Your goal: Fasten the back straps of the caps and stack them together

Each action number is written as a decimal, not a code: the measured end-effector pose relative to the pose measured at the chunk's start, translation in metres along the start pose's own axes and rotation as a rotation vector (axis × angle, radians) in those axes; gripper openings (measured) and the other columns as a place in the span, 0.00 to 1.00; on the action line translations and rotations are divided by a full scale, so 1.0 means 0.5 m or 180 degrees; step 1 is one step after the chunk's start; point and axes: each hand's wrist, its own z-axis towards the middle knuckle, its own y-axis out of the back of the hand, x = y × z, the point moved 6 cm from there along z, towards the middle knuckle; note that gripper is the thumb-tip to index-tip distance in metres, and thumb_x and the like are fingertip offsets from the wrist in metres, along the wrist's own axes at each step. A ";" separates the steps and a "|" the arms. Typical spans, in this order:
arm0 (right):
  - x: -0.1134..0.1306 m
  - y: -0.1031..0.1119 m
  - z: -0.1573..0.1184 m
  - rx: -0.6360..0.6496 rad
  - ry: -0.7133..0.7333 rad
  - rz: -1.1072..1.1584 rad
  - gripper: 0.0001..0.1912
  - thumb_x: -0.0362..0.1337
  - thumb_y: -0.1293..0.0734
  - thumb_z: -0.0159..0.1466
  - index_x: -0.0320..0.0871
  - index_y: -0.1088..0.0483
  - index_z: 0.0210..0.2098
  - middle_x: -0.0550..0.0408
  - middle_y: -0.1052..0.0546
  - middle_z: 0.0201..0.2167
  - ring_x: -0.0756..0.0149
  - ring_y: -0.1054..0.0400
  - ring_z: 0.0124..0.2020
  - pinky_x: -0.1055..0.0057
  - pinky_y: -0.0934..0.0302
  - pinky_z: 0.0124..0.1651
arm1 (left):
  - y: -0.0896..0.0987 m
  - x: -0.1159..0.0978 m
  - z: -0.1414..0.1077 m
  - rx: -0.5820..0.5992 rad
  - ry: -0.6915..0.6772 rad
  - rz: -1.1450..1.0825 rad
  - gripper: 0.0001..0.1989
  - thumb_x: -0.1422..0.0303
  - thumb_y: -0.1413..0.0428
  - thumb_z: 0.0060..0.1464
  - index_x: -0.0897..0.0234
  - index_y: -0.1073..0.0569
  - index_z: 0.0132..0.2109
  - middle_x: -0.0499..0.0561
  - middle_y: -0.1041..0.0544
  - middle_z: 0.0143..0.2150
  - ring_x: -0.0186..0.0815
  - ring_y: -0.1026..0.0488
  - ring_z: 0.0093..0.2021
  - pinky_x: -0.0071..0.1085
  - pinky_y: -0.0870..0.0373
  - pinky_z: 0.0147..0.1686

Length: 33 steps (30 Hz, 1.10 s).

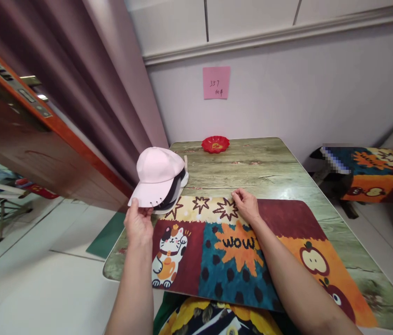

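Observation:
A pale pink cap [157, 170] lies on top of a stack of caps, with black and grey brims [172, 191] showing beneath it. My left hand [138, 223] grips the brims at their front left edge, thumb on the pink one and fingers underneath. The stack is over the left back corner of a colourful mat [231, 253] printed with a cat and the word WOW. My right hand [245, 204] rests at the mat's back edge with its fingers drawn together; whether anything is between them is too small to tell.
Under the mat is a green wood-patterned table [262, 163]. A red scalloped dish [215, 144] stands at its back, below a pink note [216, 83] on the wall. An open door [53, 139] and a curtain are at the left. Another patterned mat [374, 174] is at the right.

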 end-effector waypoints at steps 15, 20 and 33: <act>-0.003 -0.002 -0.003 0.0031 -0.0004 0.0141 0.19 0.53 0.37 0.64 0.46 0.27 0.30 0.56 0.25 0.22 0.64 0.33 0.25 0.70 0.44 0.31 | -0.090 -0.023 -0.021 0.0833 -0.0174 -0.0146 0.13 0.75 0.36 0.50 0.62 0.23 0.45 0.53 0.18 0.49 0.37 0.20 0.46 0.30 0.21 0.38; 0.007 -0.017 -0.005 0.0507 -0.0107 0.1957 0.24 0.58 0.31 0.61 0.44 0.26 0.42 0.52 0.20 0.34 0.64 0.29 0.30 0.68 0.34 0.35 | -0.184 0.141 -0.155 0.1787 0.0960 -0.0352 0.20 0.72 0.35 0.49 0.62 0.23 0.51 0.55 0.17 0.49 0.42 0.20 0.49 0.36 0.21 0.47; -0.024 -0.012 0.035 0.0076 -0.0869 0.4322 0.19 0.39 0.24 0.55 0.45 0.25 0.46 0.53 0.16 0.42 0.54 0.22 0.47 0.57 0.27 0.53 | -0.263 0.377 -0.269 0.2865 0.2505 -0.0380 0.30 0.61 0.37 0.57 0.60 0.31 0.65 0.59 0.22 0.59 0.48 0.25 0.61 0.49 0.29 0.62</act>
